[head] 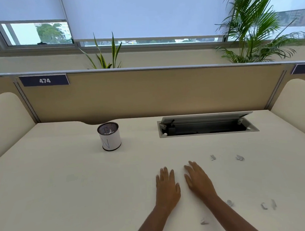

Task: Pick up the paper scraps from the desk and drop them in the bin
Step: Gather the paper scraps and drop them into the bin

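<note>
Several small white crumpled paper scraps lie on the right half of the cream desk: one and another beyond my right hand, others near my right forearm and one between my arms. The bin is a small round mesh cup wrapped in white paper, standing at the back left, with a white scrap inside. My left hand and my right hand rest flat on the desk side by side, fingers spread, holding nothing.
An open cable hatch with its lid raised is sunk into the desk at the back right. A tan partition closes the back, with cream side screens left and right. Plants stand behind the partition.
</note>
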Demonstrator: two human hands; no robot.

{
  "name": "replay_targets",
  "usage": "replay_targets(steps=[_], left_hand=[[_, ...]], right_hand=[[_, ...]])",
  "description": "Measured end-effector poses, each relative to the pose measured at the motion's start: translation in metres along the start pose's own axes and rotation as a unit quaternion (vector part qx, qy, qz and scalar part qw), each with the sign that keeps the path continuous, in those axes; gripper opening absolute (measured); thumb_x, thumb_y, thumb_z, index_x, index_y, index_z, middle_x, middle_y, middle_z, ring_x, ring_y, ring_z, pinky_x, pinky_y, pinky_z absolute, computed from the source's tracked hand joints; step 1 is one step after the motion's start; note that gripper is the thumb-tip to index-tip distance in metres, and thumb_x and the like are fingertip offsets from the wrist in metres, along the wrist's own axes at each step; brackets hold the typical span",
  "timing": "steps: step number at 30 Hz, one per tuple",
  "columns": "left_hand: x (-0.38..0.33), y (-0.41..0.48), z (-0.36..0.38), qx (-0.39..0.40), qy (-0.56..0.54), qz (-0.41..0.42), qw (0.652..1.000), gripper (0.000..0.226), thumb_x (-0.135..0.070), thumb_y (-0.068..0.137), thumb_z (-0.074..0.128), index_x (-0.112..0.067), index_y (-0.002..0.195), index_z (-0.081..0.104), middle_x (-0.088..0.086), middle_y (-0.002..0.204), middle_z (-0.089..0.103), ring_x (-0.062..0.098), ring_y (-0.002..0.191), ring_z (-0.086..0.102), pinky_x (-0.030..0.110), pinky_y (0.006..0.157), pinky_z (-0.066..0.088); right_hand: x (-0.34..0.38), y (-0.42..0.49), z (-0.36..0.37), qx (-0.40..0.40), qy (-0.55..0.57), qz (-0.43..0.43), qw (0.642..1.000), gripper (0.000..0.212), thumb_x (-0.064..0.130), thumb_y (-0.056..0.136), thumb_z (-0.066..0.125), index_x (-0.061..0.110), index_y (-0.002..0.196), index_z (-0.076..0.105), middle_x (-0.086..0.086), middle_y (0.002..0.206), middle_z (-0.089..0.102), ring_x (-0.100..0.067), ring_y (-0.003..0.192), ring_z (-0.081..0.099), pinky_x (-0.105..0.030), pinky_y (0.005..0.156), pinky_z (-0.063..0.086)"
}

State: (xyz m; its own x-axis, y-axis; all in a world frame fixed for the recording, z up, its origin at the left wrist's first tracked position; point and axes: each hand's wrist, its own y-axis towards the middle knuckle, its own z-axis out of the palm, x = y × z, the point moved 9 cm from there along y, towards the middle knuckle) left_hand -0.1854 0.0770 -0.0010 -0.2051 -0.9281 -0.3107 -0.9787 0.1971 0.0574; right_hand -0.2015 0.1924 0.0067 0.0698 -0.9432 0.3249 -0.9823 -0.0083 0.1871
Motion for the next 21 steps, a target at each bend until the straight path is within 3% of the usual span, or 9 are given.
replay_targets(steps=[2, 4, 7, 9, 11, 13, 15, 18, 21], left_hand=[[-0.011, -0.004, -0.007, -0.032, 0.068, 0.017, 0.997, 0.056, -0.045, 0.044, 0.086, -0.016, 0.092, 0.077, 0.01, 0.102, 0.076, 0.019, 0.098, 0.071, 0.031, 0.075, 0.059], [-0.019, -0.003, -0.008, -0.056, 0.077, 0.022, 0.995, 0.053, -0.046, 0.033, 0.088, -0.021, 0.079, 0.079, 0.002, 0.089, 0.079, 0.013, 0.085, 0.075, 0.03, 0.062, 0.06], [-0.023, 0.001, -0.004, -0.055, 0.092, 0.031, 0.994, 0.052, -0.045, 0.037, 0.087, -0.023, 0.083, 0.079, 0.002, 0.092, 0.079, 0.013, 0.087, 0.074, 0.031, 0.063, 0.06], [-0.024, 0.004, -0.001, -0.052, 0.113, 0.037, 0.992, 0.046, -0.045, 0.047, 0.082, -0.024, 0.087, 0.079, 0.003, 0.095, 0.078, 0.014, 0.089, 0.074, 0.031, 0.065, 0.061], [-0.024, 0.006, 0.003, -0.047, 0.12, 0.042, 0.991, 0.034, -0.041, 0.064, 0.062, -0.023, 0.089, 0.078, 0.003, 0.097, 0.078, 0.014, 0.091, 0.073, 0.031, 0.067, 0.061], [-0.022, 0.01, 0.01, -0.022, 0.11, 0.03, 0.993, 0.046, -0.035, 0.071, 0.038, -0.022, 0.09, 0.078, 0.005, 0.098, 0.077, 0.015, 0.092, 0.073, 0.033, 0.067, 0.061], [-0.022, 0.012, 0.012, -0.02, 0.112, 0.022, 0.993, 0.051, -0.032, 0.071, 0.032, -0.02, 0.09, 0.078, 0.006, 0.099, 0.077, 0.016, 0.092, 0.073, 0.034, 0.067, 0.061], [-0.027, 0.013, 0.013, -0.001, 0.103, 0.015, 0.995, 0.043, -0.034, 0.07, 0.042, -0.019, 0.087, 0.079, 0.006, 0.097, 0.077, 0.017, 0.09, 0.074, 0.035, 0.066, 0.061], [-0.031, 0.015, 0.011, -0.005, 0.068, -0.004, 0.998, 0.043, -0.035, 0.058, 0.079, -0.014, 0.095, 0.076, 0.015, 0.106, 0.073, 0.024, 0.099, 0.071, 0.036, 0.076, 0.059]], right_hand=[[-0.022, 0.002, -0.011, -0.022, 0.019, 0.034, 0.999, 0.028, 0.005, 0.084, 0.056, -0.008, 0.108, 0.06, -0.032, 0.122, 0.057, -0.047, 0.114, 0.054, -0.055, 0.089, 0.05], [-0.041, 0.005, -0.018, -0.027, 0.031, 0.061, 0.997, 0.03, -0.002, 0.083, 0.058, -0.009, 0.113, 0.057, -0.033, 0.127, 0.052, -0.048, 0.12, 0.048, -0.056, 0.094, 0.047], [-0.066, 0.014, -0.023, -0.003, -0.011, 0.08, 0.997, 0.039, 0.008, 0.094, 0.041, 0.002, 0.132, 0.04, -0.02, 0.147, 0.032, -0.033, 0.137, 0.03, -0.042, 0.11, 0.034], [-0.081, 0.019, -0.024, 0.021, -0.017, 0.104, 0.994, 0.042, 0.013, 0.096, 0.036, 0.011, 0.138, 0.031, -0.012, 0.152, 0.023, -0.028, 0.136, 0.031, -0.038, 0.108, 0.035], [-0.087, 0.023, -0.024, 0.04, -0.024, 0.109, 0.993, 0.044, 0.012, 0.097, 0.033, 0.017, 0.14, 0.026, -0.01, 0.153, 0.02, -0.029, 0.132, 0.036, -0.036, 0.104, 0.038], [-0.09, 0.028, -0.023, 0.051, -0.035, 0.101, 0.993, 0.047, 0.007, 0.096, 0.032, 0.018, 0.141, 0.024, -0.009, 0.154, 0.017, -0.028, 0.132, 0.035, -0.036, 0.104, 0.038], [-0.094, 0.032, -0.022, 0.056, -0.043, 0.099, 0.993, 0.049, 0.0, 0.095, 0.03, 0.018, 0.14, 0.027, -0.009, 0.154, 0.019, -0.028, 0.133, 0.033, -0.036, 0.104, 0.039], [-0.097, 0.035, -0.021, 0.052, -0.056, 0.097, 0.992, 0.043, -0.004, 0.092, 0.03, 0.012, 0.131, 0.041, -0.011, 0.138, 0.042, -0.027, 0.122, 0.04, -0.034, 0.092, 0.045], [-0.096, 0.037, -0.023, 0.032, -0.063, 0.092, 0.993, 0.033, -0.008, 0.089, 0.034, 0.006, 0.112, 0.053, -0.012, 0.117, 0.054, -0.025, 0.107, 0.048, -0.03, 0.076, 0.046]])
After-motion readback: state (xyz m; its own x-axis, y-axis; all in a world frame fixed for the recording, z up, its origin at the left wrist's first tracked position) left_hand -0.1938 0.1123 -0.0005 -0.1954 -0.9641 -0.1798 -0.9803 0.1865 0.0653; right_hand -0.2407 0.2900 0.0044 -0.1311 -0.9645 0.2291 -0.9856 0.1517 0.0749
